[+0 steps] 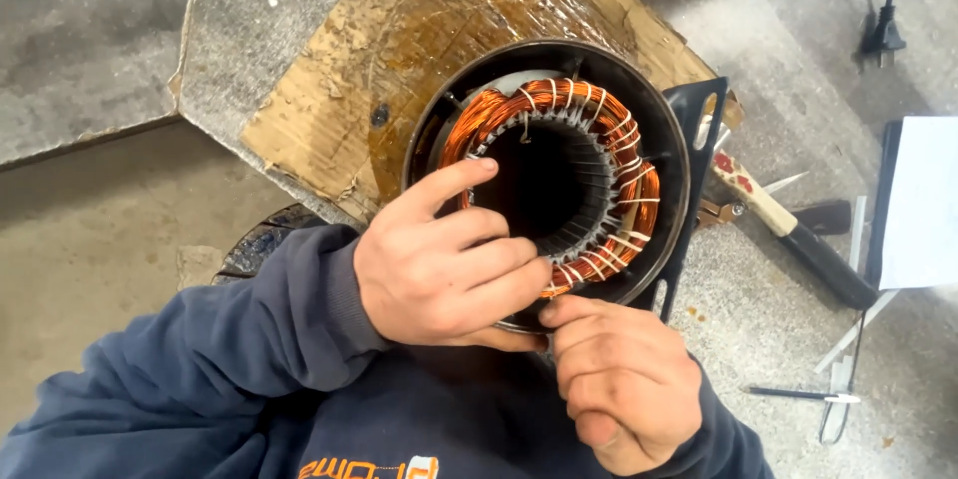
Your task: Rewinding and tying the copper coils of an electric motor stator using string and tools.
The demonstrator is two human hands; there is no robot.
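A dark round motor housing [671,130] stands on end with its open side up. Inside it a ring of copper windings [614,130], tied with pale lacing, circles the black bore. My left hand [439,259] lies on the near rim, index finger stretched along the copper on the left, the other fingers curled over the winding's near edge. My right hand [624,379] is just below the rim, fingers closed, thumb and fingertips pinching at the coil's near edge. What they pinch is hidden.
Oil-stained cardboard [329,90] lies under the housing on a grey stone bench [768,309]. A knife with a pale handle [758,195], a white sheet [923,200], a thin black tool [798,394] and a black plug [883,35] lie to the right.
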